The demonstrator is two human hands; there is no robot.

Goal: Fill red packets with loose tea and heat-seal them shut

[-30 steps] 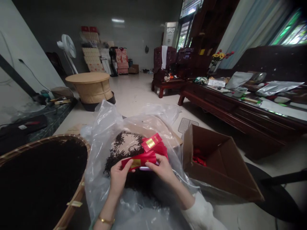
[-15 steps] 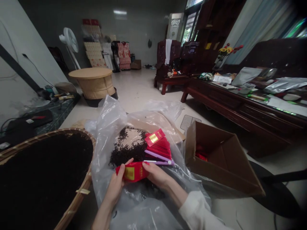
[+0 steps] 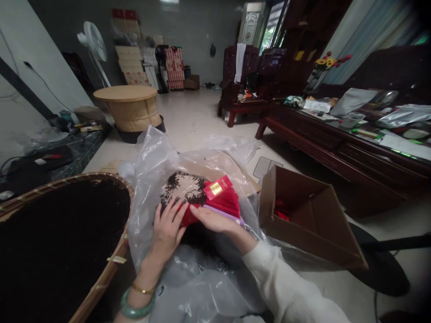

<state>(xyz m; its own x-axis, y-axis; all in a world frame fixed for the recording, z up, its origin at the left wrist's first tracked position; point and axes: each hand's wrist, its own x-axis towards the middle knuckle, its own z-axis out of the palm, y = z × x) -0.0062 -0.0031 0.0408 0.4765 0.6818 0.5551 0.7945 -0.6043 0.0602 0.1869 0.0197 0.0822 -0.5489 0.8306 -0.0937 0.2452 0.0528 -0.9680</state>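
Observation:
A small red packet (image 3: 189, 217) is tilted low over the dark dried leaves (image 3: 173, 184), partly covered by my hands. My left hand (image 3: 167, 226) lies across its left part with the fingers stretched out and apart. On the packet's right end, my right hand (image 3: 212, 219) grips with the thumb on top; its other fingers are hidden. Just beyond my right hand is a stack of red packets (image 3: 226, 202), with one gold-labelled packet (image 3: 218, 187) lying on top. A purple hinged tool (image 3: 239, 220) shows partly beside that hand. Clear plastic sheeting (image 3: 151, 157) surrounds the leaves.
A wide woven tray (image 3: 126, 233) of dark leaves stands at left. To the right, an open cardboard box (image 3: 313, 242) holds some red packets (image 3: 282, 211). Farther off are a round-topped stand (image 3: 126, 93), a white fan (image 3: 94, 41) and a dark wooden table (image 3: 313, 139).
Both hands have moved forward with the red packet, tipping it so its gold label no longer shows. My left fingers have spread over it. The view has tilted slightly downward.

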